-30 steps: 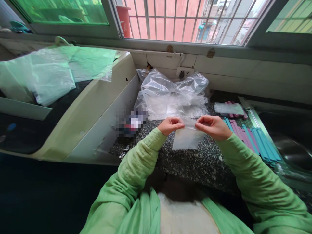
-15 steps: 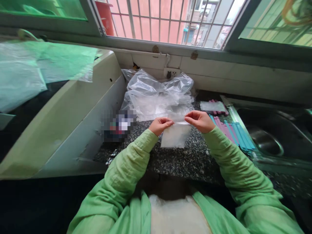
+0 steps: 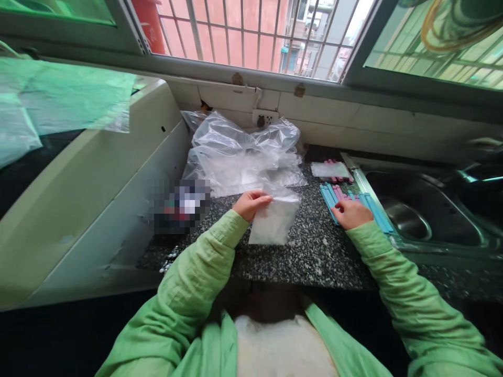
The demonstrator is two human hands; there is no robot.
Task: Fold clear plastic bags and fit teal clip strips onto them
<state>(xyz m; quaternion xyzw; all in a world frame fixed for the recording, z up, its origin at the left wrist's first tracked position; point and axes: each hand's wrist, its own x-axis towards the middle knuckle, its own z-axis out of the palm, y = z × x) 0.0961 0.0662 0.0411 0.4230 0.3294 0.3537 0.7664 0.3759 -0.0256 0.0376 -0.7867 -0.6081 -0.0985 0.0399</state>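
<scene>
L fingers (image 3: 260,199) pinched together on top edge of a small clear bag (image 3: 274,222); I see the bag hang from left hand (image 3: 250,204) just above the speckled counter (image 3: 310,251), mouth partly open. R fingers curled down onto a row of blue and pink sticks (image 3: 367,204) at counter's R side; right hand (image 3: 351,213) rests on them, grip not clear, can't tell if clamped. Behind: crumpled clear plastic sheet (image 3: 243,152) by wall, steel sink (image 3: 416,220) beyond the sticks.

The small bag (image 3: 275,222) is thin, frosted plastic; the sticks (image 3: 373,209) look smooth plastic; the worktop (image 3: 314,256) is polished speckled stone; the sink (image 3: 416,220) shiny metal.
</scene>
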